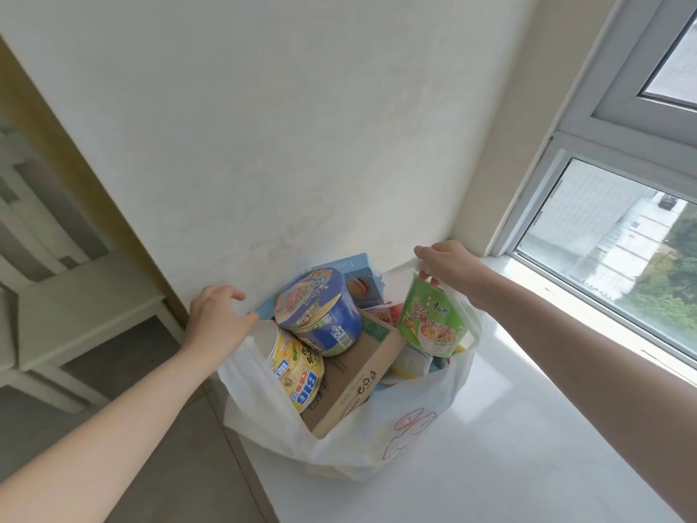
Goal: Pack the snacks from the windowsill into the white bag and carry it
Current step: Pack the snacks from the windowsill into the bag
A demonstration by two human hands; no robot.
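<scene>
The white bag (377,432) stands on the windowsill (528,428) against the wall, full of snacks. Inside it are a blue noodle cup (320,315), a yellow noodle cup (298,368), a brown cardboard box (362,379) and a light blue box (358,273). My right hand (449,268) pinches the top edge of a green noodle packet (430,318) at the bag's right rim, next to the bag's handle. My left hand (215,315) is at the bag's left rim with its fingers curled; whether it grips the plastic is hidden.
The white wall (301,145) rises right behind the bag. A window (622,239) runs along the right side of the sill. To the left, below the sill's edge, are a pale cabinet (75,315) and a tiled floor (169,466).
</scene>
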